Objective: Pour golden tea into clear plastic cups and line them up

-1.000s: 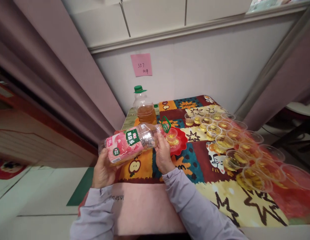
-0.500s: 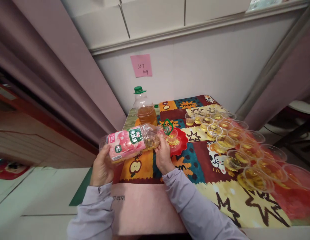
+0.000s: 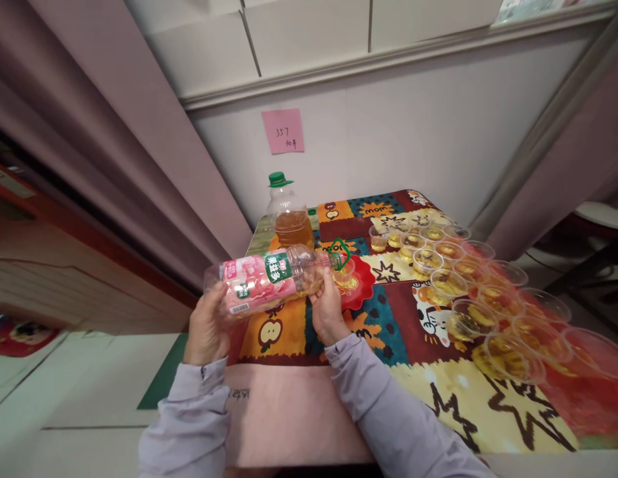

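A clear plastic juice bottle (image 3: 261, 282) with a pink label lies almost level in the air between my two hands. My left hand (image 3: 209, 325) is closed around its base end. Near the neck, my right hand (image 3: 328, 309) grips it from below. A green ring handle hangs at the mouth, which points right over a small clear cup (image 3: 345, 275). That cup stands on a red scalloped plate (image 3: 363, 289) and has yellowish liquid in it. Whether liquid is running from the mouth, I cannot make out.
Behind stands a large bottle (image 3: 293, 226) of amber liquid with a green cap. Several clear plastic cups (image 3: 448, 284) of yellow liquid fill the right side of the patterned tablecloth (image 3: 398, 332). A pink note (image 3: 283, 131) is stuck on the wall.
The juice bottle has shifted slightly to the right, its mouth moving further over the cup on the red plate. My left hand has followed it; both hands keep their hold.
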The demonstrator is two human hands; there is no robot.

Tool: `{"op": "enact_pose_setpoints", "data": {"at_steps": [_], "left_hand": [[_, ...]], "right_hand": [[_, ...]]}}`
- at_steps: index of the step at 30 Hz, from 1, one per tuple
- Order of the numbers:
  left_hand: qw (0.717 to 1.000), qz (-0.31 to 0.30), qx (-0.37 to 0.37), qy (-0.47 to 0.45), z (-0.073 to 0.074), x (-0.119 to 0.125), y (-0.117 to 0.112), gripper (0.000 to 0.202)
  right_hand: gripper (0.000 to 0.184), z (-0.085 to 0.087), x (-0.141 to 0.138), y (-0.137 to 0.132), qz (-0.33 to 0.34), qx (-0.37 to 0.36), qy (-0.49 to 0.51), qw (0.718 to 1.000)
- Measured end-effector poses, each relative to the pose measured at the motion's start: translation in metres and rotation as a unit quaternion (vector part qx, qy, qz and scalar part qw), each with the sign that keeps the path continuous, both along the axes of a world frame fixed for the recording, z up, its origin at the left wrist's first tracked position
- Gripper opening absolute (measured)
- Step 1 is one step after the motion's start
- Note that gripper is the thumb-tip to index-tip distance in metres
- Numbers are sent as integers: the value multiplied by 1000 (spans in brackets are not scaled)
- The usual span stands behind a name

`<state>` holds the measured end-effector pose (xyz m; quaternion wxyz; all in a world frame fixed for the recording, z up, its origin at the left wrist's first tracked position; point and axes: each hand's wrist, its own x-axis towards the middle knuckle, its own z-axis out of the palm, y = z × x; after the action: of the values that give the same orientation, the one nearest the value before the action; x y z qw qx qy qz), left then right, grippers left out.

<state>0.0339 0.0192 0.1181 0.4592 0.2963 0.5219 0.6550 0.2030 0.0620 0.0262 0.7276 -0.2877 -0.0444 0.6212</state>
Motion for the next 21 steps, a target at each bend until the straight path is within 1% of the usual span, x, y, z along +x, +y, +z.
{"op": "enact_pose_setpoints", "data": {"at_steps": [6, 8, 10, 14, 17, 19, 21], "left_hand": [[1000, -1, 14, -12, -4, 1, 1, 58], [1000, -6, 18, -24, -8, -1, 0, 58], [999, -19, 21, -37, -17, -3, -1, 59], [996, -56, 38, -51, -43, -7, -9, 66], [996, -27, 77, -45, -68, -7, -16, 67], [996, -9, 76, -41, -87, -8, -20, 66], [997, 22, 69, -27, -107, -14, -23, 66]], "right_hand": [[48, -2, 0, 1, -8, 13, -12, 1000], [47, -4, 0, 1, -5, 12, -20, 1000], [47, -6, -1, 2, -10, 10, -35, 999], [51, -7, 0, 1, -36, 36, -106, 993], [49, -4, 3, -3, -55, 57, -163, 983], [47, 2, 5, -9, -65, 69, -197, 976], [43, 9, 5, -16, -67, 87, -242, 964]]}}
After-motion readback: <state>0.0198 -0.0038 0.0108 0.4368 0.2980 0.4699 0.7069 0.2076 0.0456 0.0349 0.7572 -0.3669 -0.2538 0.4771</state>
